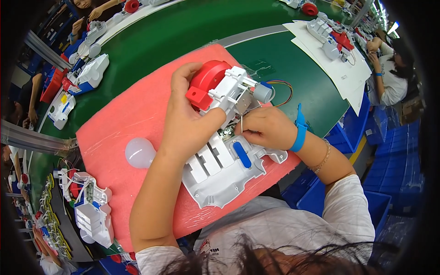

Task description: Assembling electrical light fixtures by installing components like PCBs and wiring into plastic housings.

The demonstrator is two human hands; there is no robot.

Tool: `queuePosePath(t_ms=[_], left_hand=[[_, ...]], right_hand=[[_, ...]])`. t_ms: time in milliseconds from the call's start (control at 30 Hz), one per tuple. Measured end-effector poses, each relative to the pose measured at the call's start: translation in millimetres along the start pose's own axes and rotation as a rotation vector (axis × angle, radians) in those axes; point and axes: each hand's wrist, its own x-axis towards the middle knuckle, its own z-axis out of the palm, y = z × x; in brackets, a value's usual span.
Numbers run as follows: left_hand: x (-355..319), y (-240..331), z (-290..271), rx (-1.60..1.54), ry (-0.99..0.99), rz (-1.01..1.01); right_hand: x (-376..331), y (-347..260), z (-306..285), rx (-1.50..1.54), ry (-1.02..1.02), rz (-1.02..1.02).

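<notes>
My left hand (191, 120) is closed around a red-and-white mechanism (215, 80) with a round red part and a small grey motor (262, 93) on its right side. Below it a white plastic housing half (217, 183) lies on the pink foam sheet, with slotted ribs and a blue oval piece (242, 154). My right hand (266, 126) is bent with its fingers pinched at thin wires (241, 124) between mechanism and housing. The fingertips partly hide a small circuit board (227, 133) there. Coloured wires (286, 87) loop out near the motor.
A frosted white bulb-shaped part (140, 152) rests on the pink foam (119, 114) beside my left forearm. Another white assembly (94, 211) stands at the left. White sheets (316, 59) with a similar assembly lie at upper right. Blue bins (389, 160) stand at right; co-workers sit around the green table.
</notes>
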Motion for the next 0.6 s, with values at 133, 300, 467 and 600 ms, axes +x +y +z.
queuePosePath(t_ms=[133, 300, 467, 600], left_hand=[[-1.3, 4.6, 6.4, 0.079, -0.040, 0.010], [-2.4, 7.3, 10.2, 0.112, -0.047, 0.031], [-0.8, 6.3, 17.7, 0.086, -0.049, 0.005], [1.9, 11.2, 27.5, 0.030, -0.067, -0.074]], right_hand=[[-3.3, 4.4, -3.7, -0.094, -0.005, -0.085], [-6.9, 3.3, -6.4, -0.150, -0.009, -0.132], [-13.5, 4.8, -11.2, -0.244, 0.019, -0.179], [-18.6, 3.4, -21.0, -0.321, 0.083, -0.172]])
